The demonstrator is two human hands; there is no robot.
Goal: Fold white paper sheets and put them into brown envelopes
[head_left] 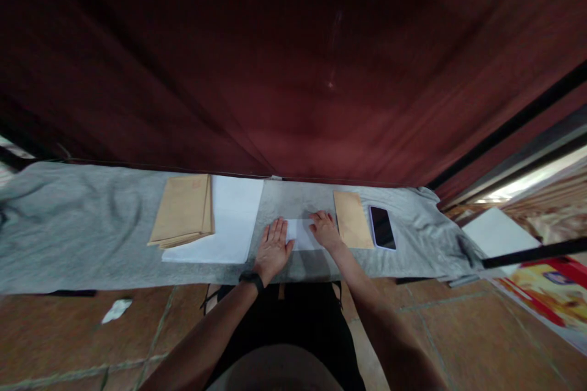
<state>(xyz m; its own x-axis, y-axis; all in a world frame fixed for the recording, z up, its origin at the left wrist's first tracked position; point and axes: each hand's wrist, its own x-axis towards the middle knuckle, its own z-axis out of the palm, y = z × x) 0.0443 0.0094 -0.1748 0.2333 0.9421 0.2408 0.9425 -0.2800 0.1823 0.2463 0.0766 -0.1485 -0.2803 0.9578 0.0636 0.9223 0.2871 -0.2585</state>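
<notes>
1. Lower centre of the frame: the left hand (pixel 271 249) lies palm down, fingers stretched out and gripping nothing, at the left end of the white paper (pixel 303 239). Steady downward pressure without dragging should keep the sheet square.
2. Right of centre, the right hand (pixel 325 231) has its fingers partly bent over the paper's right end; whether they pinch it, I cannot tell. If a fold is being flattened, lining up the edges first, then smoothing along it, would suit; the soft grey cloth (pixel 114 208) beneath probably gives weak backing.
3. The paper lies between the 2 hands, touched by both.
4. Just right of the right hand is 1 brown envelope (pixel 353 220), then a smartphone (pixel 382 228).
5. Farther off, left of centre: white sheets (pixel 236 208), partly under stacked brown envelopes (pixel 182 204).
</notes>
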